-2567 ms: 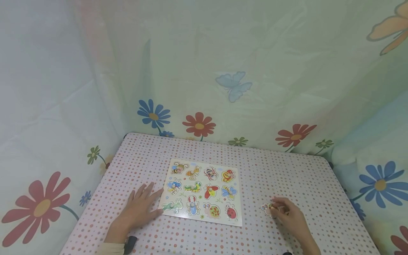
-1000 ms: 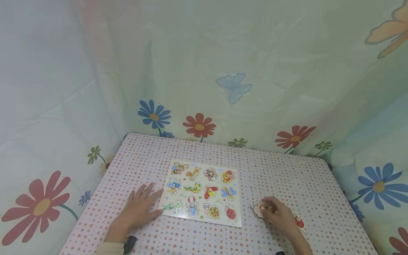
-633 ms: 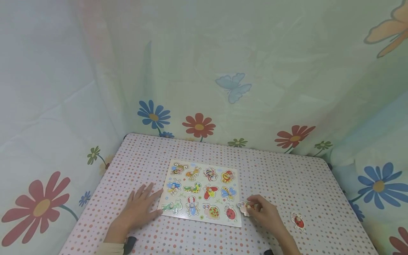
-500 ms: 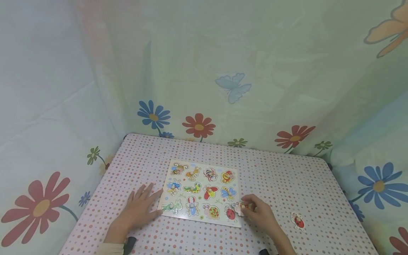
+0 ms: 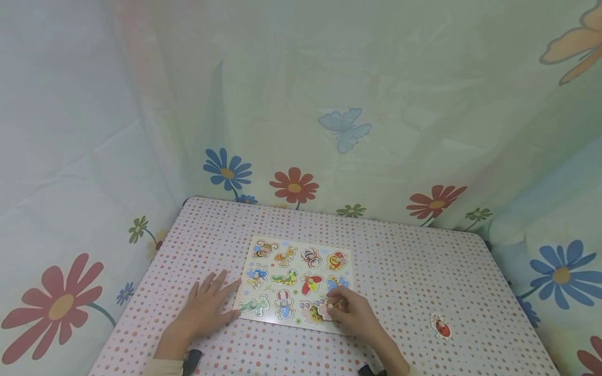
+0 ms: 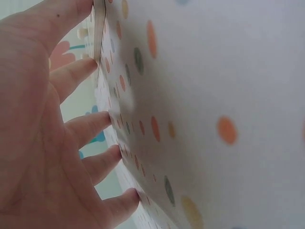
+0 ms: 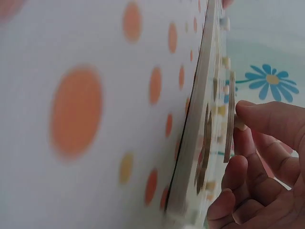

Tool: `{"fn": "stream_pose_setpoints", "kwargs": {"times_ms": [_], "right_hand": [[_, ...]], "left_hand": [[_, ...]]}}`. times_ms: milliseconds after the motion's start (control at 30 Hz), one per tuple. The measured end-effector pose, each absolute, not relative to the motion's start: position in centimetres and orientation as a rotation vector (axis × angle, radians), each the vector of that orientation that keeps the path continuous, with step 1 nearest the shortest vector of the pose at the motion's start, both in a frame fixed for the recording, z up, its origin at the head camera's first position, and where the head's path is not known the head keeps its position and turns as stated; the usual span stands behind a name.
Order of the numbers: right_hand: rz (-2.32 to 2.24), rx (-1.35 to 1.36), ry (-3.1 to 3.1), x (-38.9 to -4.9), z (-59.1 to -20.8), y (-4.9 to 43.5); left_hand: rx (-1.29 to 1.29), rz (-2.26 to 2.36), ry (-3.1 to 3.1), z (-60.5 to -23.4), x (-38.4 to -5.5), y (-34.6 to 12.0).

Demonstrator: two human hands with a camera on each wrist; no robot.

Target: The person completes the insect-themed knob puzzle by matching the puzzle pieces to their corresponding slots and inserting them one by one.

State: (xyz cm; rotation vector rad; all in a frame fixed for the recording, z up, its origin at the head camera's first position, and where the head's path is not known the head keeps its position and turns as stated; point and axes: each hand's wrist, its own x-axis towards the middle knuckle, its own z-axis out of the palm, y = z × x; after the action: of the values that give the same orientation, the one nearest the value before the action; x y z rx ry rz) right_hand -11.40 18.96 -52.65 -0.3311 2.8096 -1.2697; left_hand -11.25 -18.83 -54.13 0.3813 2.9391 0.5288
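A wooden insect peg puzzle board (image 5: 301,322) lies on a dotted tabletop, most of its insect shapes carrying small knobs. My left hand (image 5: 204,308) rests spread at the board's left edge, thumb and index fingertip against it; the left wrist view shows its fingertips (image 6: 90,64) there and on the cloth. With thumb and fingers, my right hand (image 5: 352,316) pinches the knob of a snail puzzle piece (image 5: 323,309). That thin piece (image 7: 229,117) is raised over the board in the right wrist view, overlapping the snail picture (image 5: 311,314). My right hand hides the board's lower right corner.
A loose ladybug puzzle piece (image 5: 441,328) lies on the dotted tablecloth (image 5: 414,261) right of the board. Behind the table hangs a pale backdrop (image 5: 282,104) printed with flowers and butterflies, continuing along both sides.
My right hand has carried the snail piece leftward from the tabletop to above the board's lower right part. The loose ladybug piece has come into view. My left hand has stayed in place.
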Motion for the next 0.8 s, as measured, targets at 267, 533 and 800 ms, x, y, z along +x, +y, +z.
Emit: {"fn": "stream_pose_setpoints", "kwargs": {"times_ms": [267,533,800], "right_hand": [[-1.242,-0.430,2.809,-11.6,-53.2,17.3],[-1.168,-0.397,2.786,-11.8,-53.3,16.4],[-1.129,-0.390,2.766,-11.8,-53.2,15.7]], "left_hand": [[0.388,0.539,2.949,-54.4,-11.3,-18.9],[0.396,0.556,2.955,-54.8,-11.3,-19.1],[0.416,0.551,2.958,-54.6,-11.3,-19.0]]}}
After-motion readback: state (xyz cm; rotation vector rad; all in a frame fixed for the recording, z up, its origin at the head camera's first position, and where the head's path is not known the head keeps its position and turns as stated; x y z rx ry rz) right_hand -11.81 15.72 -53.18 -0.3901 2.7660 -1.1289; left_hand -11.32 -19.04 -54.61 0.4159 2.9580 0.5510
